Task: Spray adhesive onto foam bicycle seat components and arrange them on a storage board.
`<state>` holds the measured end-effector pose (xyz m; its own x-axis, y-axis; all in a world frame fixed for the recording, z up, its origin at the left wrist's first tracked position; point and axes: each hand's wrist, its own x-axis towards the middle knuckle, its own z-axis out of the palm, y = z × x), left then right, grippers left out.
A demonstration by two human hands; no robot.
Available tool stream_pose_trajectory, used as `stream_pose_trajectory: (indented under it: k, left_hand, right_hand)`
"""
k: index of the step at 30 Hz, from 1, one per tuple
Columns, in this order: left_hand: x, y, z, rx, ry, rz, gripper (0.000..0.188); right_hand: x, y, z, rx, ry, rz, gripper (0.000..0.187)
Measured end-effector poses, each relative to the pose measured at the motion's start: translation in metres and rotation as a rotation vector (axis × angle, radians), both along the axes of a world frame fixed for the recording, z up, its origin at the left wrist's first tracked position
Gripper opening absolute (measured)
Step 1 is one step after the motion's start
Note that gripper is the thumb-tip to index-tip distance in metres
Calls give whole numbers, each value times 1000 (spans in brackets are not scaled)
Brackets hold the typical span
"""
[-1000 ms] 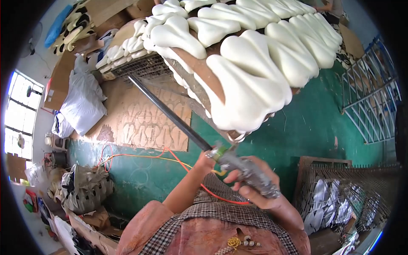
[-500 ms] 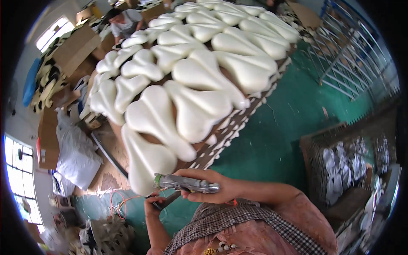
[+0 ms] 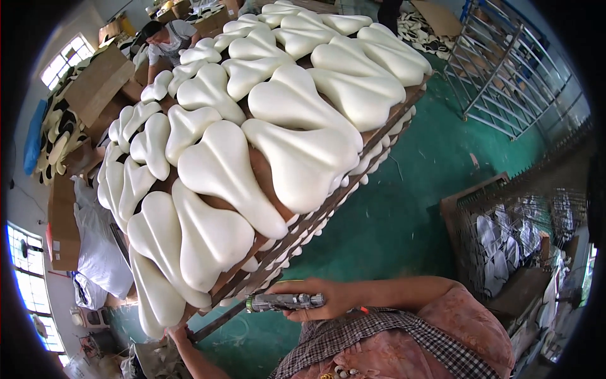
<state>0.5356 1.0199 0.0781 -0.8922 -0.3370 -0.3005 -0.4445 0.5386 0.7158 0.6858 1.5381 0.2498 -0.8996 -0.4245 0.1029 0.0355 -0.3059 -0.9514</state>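
**White seat pads (image 3: 218, 167) cover the board, grey tool (image 3: 278, 303) in the right hand (image 3: 329, 299)**

At the far left a barred window (image 3: 33, 284) lets in light. Beside it stand a cardboard box (image 3: 65, 221) and a white plastic sack (image 3: 101, 249). Next, at the upper left, another person (image 3: 169, 43) leans in beyond the pads, one arm down near them.

The left hand (image 3: 178, 332) is low, just below the nearest pads and partly hidden; I cannot tell whether it is gripping anything. A dark bar (image 3: 218, 321) slants up just beside it.

The pads, saddle-shaped and smooth, lie close together over the brown board (image 3: 268, 186), many touching. More show along its lower side.

Below the board's near edge, the right hand is wrapped around the grey tool, which points left, roughly level. A checked apron (image 3: 379, 335) lies below that arm. To the right are green floor (image 3: 404, 221), a spiky rack (image 3: 524, 196) with silvery pieces (image 3: 495, 252), and, higher up, a metal frame (image 3: 499, 72).
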Motion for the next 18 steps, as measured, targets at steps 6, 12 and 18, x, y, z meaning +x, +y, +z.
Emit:
stream_pose_trajectory:
  k: [6, 12, 18]
  left_hand:
    - [3, -47, -58, -126, 206, -40, 20]
    - [28, -1, -47, 88, 139, 82, 19]
    - [49, 42, 24, 303, -64, 210, 8]
  right_hand:
    - [-13, 11, -1, 84, -78, 143, 55]
    - [-36, -18, -8, 49, 17, 220, 55]
    - [-41, -60, -16, 2, 56, 281, 56]
